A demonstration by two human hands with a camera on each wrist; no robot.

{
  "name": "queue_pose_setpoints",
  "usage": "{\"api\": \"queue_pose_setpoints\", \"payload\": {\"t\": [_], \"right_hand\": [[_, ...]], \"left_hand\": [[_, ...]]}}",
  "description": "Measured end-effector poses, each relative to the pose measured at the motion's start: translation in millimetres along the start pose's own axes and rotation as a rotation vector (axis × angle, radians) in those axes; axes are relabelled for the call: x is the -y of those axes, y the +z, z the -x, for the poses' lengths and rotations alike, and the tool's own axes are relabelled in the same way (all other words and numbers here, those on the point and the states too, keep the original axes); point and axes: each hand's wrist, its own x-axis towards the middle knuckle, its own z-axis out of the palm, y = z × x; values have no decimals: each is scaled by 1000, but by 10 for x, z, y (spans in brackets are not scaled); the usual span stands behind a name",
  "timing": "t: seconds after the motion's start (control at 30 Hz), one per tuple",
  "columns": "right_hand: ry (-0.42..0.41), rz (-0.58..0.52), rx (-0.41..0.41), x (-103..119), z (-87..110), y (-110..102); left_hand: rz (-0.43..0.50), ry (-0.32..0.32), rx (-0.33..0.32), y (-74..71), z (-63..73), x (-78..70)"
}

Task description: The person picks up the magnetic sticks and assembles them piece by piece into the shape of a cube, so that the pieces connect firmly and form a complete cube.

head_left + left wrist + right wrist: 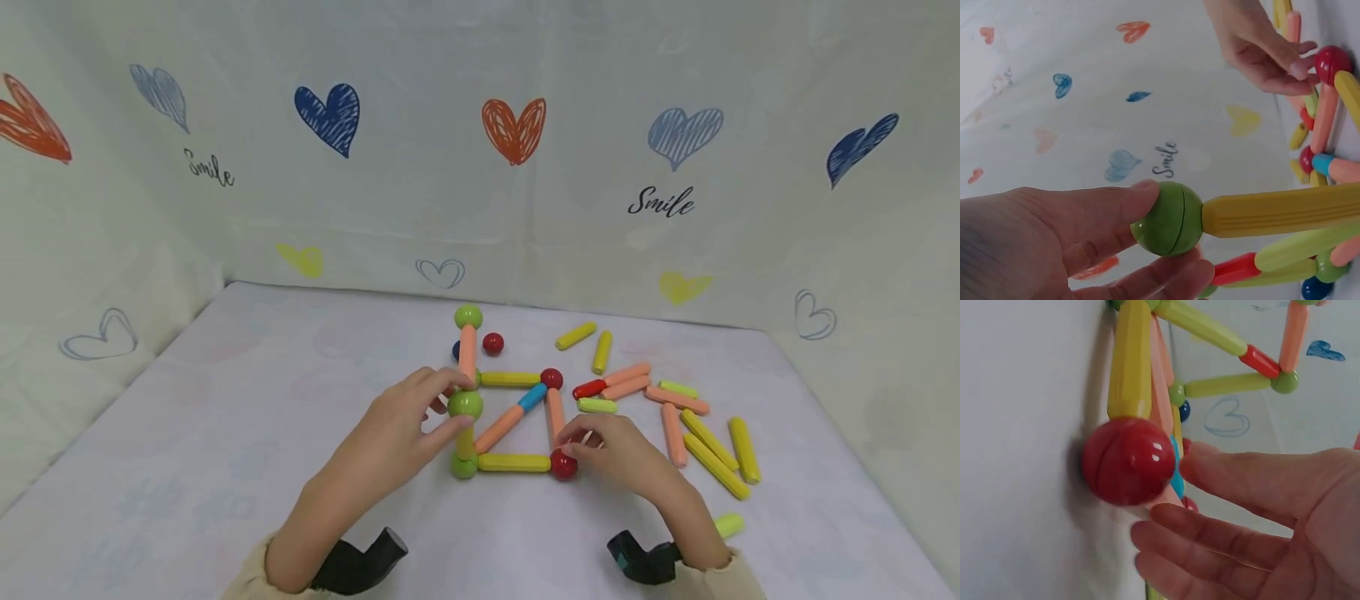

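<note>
My left hand (408, 425) pinches a green ball (466, 406) between thumb and fingers. In the left wrist view a yellow stick (1279, 209) runs from that ball; in the head view it stands upright from a lower green ball (464, 466). My right hand (618, 450) is beside a red ball (564, 464) at the frame's near right corner, its thumb and fingers loosely spread at the ball's edge in the right wrist view. A yellow stick (514, 462) joins this red ball to the lower green ball. A salmon-and-blue diagonal (502, 426) crosses the flat frame.
Loose salmon sticks (674, 435), yellow sticks (716, 467) and lime sticks (597, 406) lie to the right. Behind the frame sit a loose red ball (492, 343) and a partly hidden blue ball (456, 351). A heart-printed cloth (570, 217) hangs behind the table.
</note>
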Motion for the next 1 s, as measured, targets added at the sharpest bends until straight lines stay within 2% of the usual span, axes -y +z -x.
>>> {"api": "queue_pose_setpoints", "payload": {"t": [0.07,0.17,0.27,0.43,0.57,0.77,1.0], "right_hand": [[7,16,-103,-76,10,-67],[63,35,-225,-219,6,-158],[105,35,-270,-377,-23,-195],[119,20,-245,-565,-76,-187],[100,89,-195,-642,-116,-163],[101,199,-179,-650,-135,-138],[164,162,-163,-615,-126,-162]], "left_hand": [[7,4,0,-6,-4,1],[17,-8,5,-7,-13,1],[19,-36,11,-3,-17,-3],[18,-55,17,-4,-18,-5],[23,-38,19,-12,-19,4],[25,-14,17,-26,-22,20],[36,-30,25,-32,-25,25]]}}
